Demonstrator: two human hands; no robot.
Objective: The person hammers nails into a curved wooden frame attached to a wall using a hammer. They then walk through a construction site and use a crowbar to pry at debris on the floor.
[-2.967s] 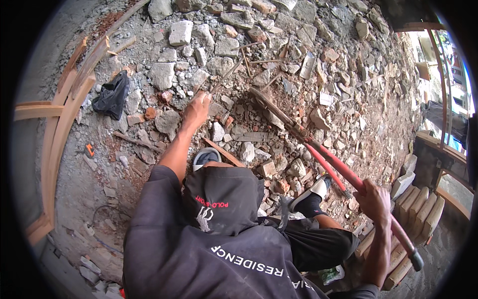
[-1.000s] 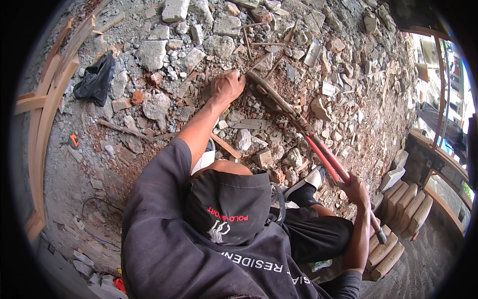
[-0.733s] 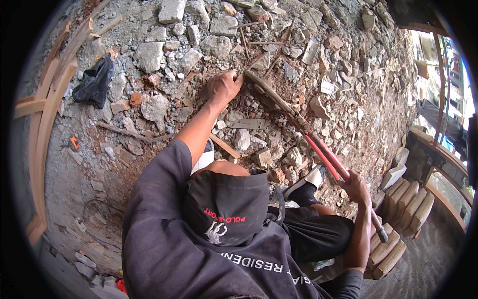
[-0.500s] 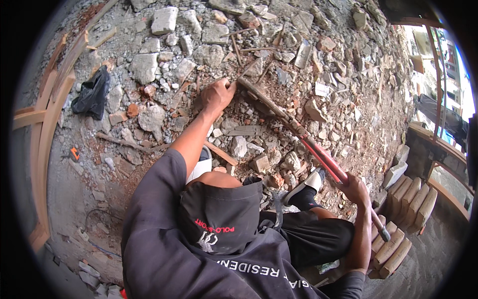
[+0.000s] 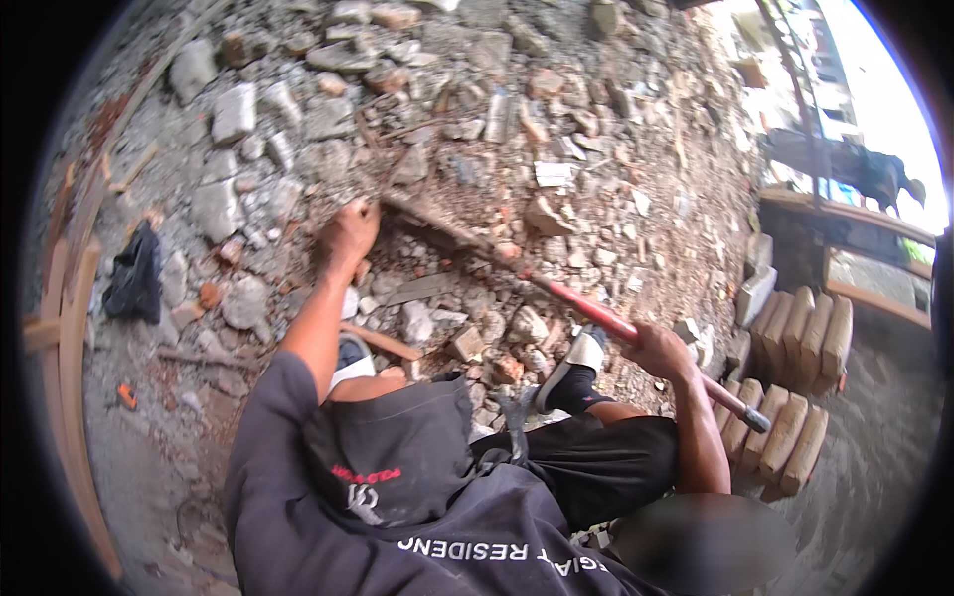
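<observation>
A long tool [image 5: 581, 306] with a red tubular handle and a rusty brown far part lies slanted over broken rubble. I cannot tell its exact kind. My right hand [image 5: 661, 351] is wrapped round the red handle, and the dark-tipped handle end sticks out behind my wrist. At the tool's far end my left hand [image 5: 350, 233] is closed, its fingers bent together close to the rusty tip. What those fingers hold, if anything, is hidden. Loose stones and a flat grey strip [image 5: 417, 288] lie below the rusty part. A shoe [image 5: 576, 368] rests on the rubble near the handle.
Rubble with larger concrete chunks [image 5: 235, 112] spreads ahead. A black plastic bag [image 5: 135, 273] lies at the left beside a wooden frame [image 5: 72, 348]. Pale blocks [image 5: 790, 437] stand in rows at the right, close to the handle end. Timber rails [image 5: 879, 304] border the bright opening.
The whole view has shifted, so hands, tool and rubble appear farther left. The tool appears at a slightly flatter slant. My right hand keeps its hold on the handle.
</observation>
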